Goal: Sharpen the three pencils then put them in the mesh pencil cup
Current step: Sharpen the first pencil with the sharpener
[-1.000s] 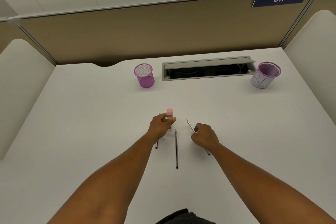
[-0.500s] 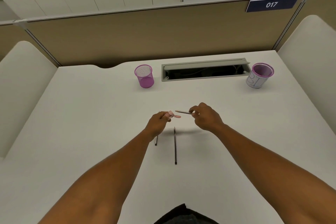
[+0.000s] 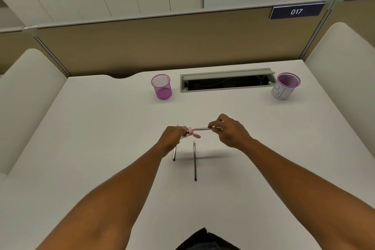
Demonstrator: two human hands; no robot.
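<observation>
My left hand [image 3: 172, 138] grips a small pink sharpener [image 3: 190, 132] above the white desk [image 3: 101, 138]. My right hand [image 3: 229, 130] pinches a dark pencil [image 3: 203, 128] held level, its tip at the sharpener's opening. A second pencil [image 3: 195, 160] lies on the desk below the hands, tip pointing away from me. A third pencil [image 3: 174, 154] lies to its left, partly hidden under my left wrist. The pink mesh pencil cup [image 3: 161, 86] stands upright at the back of the desk.
A grey cable tray [image 3: 227, 80] with its lid open sits at the back centre. A second cup [image 3: 285, 88], purple-rimmed with a white wrap, stands at the back right. Cushioned dividers flank the desk; a tan partition closes the far side.
My right hand lifted the pencil off the desk, turned it level and brought its tip to the sharpener. My left hand raised the sharpener off the desk.
</observation>
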